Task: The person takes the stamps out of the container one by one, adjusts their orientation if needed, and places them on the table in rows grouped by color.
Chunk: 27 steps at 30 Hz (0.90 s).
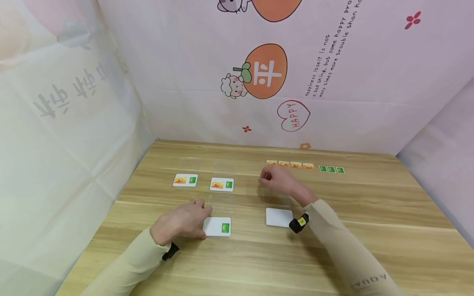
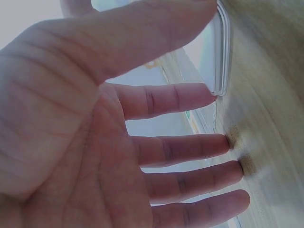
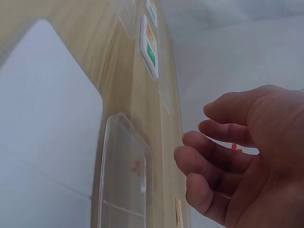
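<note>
The left hand (image 1: 183,220) holds the card pile (image 1: 214,227), its thumb and pointing finger at the pile's left corners. A green picture (image 1: 225,227) sits at the pile's right end; the rest of its top is white. The right hand (image 1: 277,179) is past the pile and to its right, near a row of orange pictures (image 1: 296,165). Its fingers are loosely bent, and nothing shows between them. The orange pictures look thin, so a soft pinch by the edge seems best. The left hand should hold just enough to stop the pile sliding, and the right sleeve (image 1: 333,230) should not brush the white card (image 1: 278,217) right of the pile.
</note>
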Each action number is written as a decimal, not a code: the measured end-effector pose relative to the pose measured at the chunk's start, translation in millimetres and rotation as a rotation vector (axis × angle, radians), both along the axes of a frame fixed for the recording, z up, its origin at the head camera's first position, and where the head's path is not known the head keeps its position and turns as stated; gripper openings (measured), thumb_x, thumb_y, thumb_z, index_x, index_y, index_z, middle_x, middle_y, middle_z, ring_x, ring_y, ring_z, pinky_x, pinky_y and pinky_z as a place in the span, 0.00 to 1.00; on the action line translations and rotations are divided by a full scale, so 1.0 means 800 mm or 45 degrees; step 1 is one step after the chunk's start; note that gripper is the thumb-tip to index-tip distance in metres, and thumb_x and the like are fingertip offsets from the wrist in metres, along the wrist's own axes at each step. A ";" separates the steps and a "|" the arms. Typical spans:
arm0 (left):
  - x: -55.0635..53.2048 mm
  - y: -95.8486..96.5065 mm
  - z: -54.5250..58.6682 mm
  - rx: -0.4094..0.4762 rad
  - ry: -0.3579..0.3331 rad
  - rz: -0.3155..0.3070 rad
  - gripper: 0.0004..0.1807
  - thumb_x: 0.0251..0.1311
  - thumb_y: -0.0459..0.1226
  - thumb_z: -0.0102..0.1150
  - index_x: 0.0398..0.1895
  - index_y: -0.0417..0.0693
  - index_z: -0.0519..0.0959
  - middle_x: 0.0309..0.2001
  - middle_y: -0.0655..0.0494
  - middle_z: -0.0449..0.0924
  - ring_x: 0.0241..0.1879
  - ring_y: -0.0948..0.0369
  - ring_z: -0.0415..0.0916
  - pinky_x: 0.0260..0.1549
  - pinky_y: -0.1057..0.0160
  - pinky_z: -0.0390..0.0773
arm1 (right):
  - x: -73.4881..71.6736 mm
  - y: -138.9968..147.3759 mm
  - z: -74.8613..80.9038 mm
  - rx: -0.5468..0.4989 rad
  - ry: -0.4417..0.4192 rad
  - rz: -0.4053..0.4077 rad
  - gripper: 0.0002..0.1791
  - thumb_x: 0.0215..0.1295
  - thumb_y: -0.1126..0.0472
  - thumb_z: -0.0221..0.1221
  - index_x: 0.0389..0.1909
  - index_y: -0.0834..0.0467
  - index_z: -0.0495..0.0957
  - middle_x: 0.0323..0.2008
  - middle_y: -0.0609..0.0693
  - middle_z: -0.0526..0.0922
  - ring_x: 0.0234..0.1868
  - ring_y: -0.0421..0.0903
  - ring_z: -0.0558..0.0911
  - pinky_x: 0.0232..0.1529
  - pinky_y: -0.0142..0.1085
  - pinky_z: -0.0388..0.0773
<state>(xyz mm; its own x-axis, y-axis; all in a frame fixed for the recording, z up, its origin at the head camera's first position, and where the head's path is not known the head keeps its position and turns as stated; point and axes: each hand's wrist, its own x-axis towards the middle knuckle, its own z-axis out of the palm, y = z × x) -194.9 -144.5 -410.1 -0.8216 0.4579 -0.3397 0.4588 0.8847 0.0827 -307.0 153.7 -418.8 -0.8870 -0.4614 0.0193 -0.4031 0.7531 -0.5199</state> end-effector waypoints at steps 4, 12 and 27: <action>0.000 0.001 0.000 0.005 -0.004 -0.003 0.33 0.49 0.51 0.74 0.56 0.48 0.75 0.54 0.48 0.75 0.48 0.54 0.73 0.48 0.53 0.78 | 0.011 -0.005 0.002 -0.047 -0.041 0.014 0.05 0.67 0.59 0.58 0.33 0.56 0.79 0.29 0.48 0.81 0.30 0.42 0.75 0.32 0.34 0.73; -0.002 0.001 0.002 0.013 0.000 -0.005 0.32 0.49 0.51 0.75 0.55 0.48 0.76 0.54 0.47 0.75 0.48 0.54 0.73 0.46 0.53 0.78 | 0.034 -0.020 0.009 -0.066 -0.113 0.016 0.06 0.70 0.57 0.57 0.34 0.53 0.79 0.30 0.46 0.80 0.31 0.42 0.75 0.32 0.35 0.74; 0.000 0.001 0.002 0.022 -0.002 -0.002 0.32 0.48 0.51 0.75 0.55 0.48 0.76 0.52 0.48 0.75 0.46 0.55 0.72 0.46 0.54 0.77 | 0.068 -0.048 0.006 -0.090 -0.056 0.129 0.04 0.67 0.58 0.60 0.33 0.52 0.79 0.27 0.44 0.78 0.27 0.39 0.72 0.28 0.31 0.70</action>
<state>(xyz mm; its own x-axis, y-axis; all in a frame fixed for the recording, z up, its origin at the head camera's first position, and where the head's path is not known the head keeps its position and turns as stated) -194.7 -144.0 -408.6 -0.8204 0.4650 -0.3329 0.4601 0.8824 0.0985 -252.2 115.2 -413.9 -0.8367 -0.5474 0.0173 -0.4508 0.6705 -0.5893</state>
